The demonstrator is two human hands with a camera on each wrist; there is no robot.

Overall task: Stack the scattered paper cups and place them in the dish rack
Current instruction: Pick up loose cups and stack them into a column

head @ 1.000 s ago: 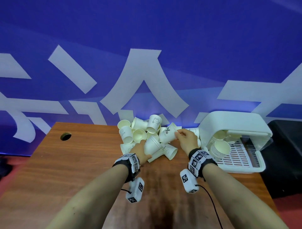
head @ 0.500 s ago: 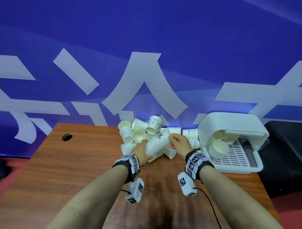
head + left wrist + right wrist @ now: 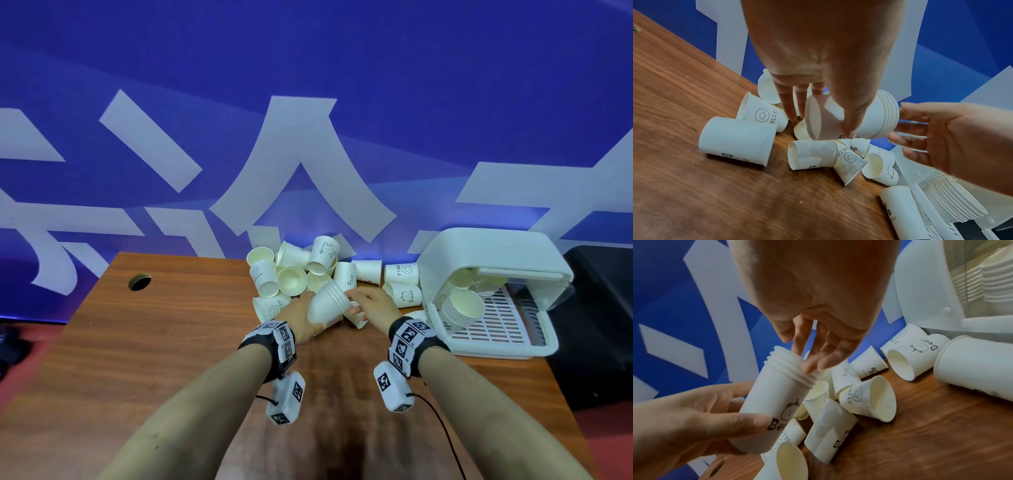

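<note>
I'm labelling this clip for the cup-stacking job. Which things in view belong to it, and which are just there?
Part of the job:
- nested stack, held in left hand
- right hand, empty
- loose cups
- dish rack

Just there:
- wooden table
- table's cable hole
- blue backdrop

head view high, wrist views close, sharing cups
</note>
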